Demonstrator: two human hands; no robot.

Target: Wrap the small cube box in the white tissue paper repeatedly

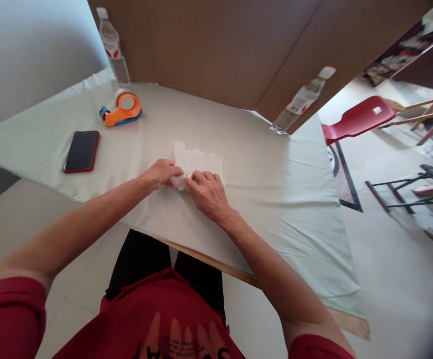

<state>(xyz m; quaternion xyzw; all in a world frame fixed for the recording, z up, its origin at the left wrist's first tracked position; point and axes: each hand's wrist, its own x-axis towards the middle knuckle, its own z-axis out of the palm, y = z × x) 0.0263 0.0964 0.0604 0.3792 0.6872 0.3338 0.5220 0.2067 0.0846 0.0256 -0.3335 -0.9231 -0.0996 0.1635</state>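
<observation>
A thin white sheet (199, 158), like tissue paper, lies on the cloth-covered table in front of me. My left hand (164, 173) is closed, pinching a crumpled, translucent part of the white material at the sheet's near left. Close beside it, my right hand (207, 192) has its fingers curled down over the sheet's near edge, gripping the same white material. A small pale piece shows between the two hands; its shape is too small to make out.
On the left are a phone with a red case (82, 151) and an orange tape dispenser (124, 109). Water bottles (114, 50) (301, 102) stand against a tall cardboard panel (224, 45). A red chair (362, 119) is beyond the table's (276, 199) right side.
</observation>
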